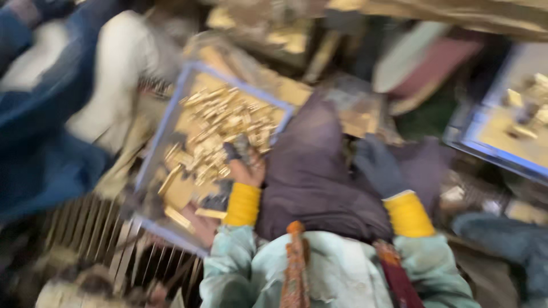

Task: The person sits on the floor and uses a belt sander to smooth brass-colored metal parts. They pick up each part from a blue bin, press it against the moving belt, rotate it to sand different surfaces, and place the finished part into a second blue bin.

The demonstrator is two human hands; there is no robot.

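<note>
Small brass-coloured pieces (225, 128) lie heaped in a blue-rimmed tray (171, 108) ahead-left. The left hand (246, 162), half-gloved, seems to pinch a few at the heap's near edge, though blur hides the grip. The right hand (379, 165), gloved, rests flat on the dark cloth (311, 171). Small, steady pickings would suit best.

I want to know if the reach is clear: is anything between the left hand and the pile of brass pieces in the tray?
Nothing visible: the left hand already rests at the edge of the brass pieces in the blue-rimmed tray. Motion blur hides finger detail.
</note>
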